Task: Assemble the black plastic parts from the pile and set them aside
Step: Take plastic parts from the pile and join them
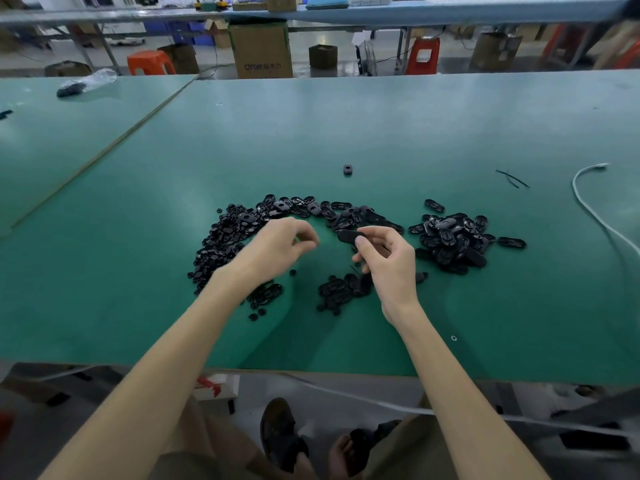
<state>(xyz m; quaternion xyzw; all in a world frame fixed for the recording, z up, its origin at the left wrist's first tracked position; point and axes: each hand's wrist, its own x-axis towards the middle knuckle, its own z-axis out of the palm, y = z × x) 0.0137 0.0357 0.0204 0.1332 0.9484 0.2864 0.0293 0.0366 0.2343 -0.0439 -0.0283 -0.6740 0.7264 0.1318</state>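
- The right hand (384,261) is raised over the table (311,341), thumb and fingers pinching an oval part (347,236).
- The left hand (277,249) hovers beside it with fingers curled; I cannot tell whether it holds anything.
- The pile (225,244) arcs around both hands.
- Bare mat lies toward the near edge, and a cable (574,184) lies far right.

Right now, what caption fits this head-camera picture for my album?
Right hand pinches an oval black plastic part over piles on a green table; left hand hovers nearby.
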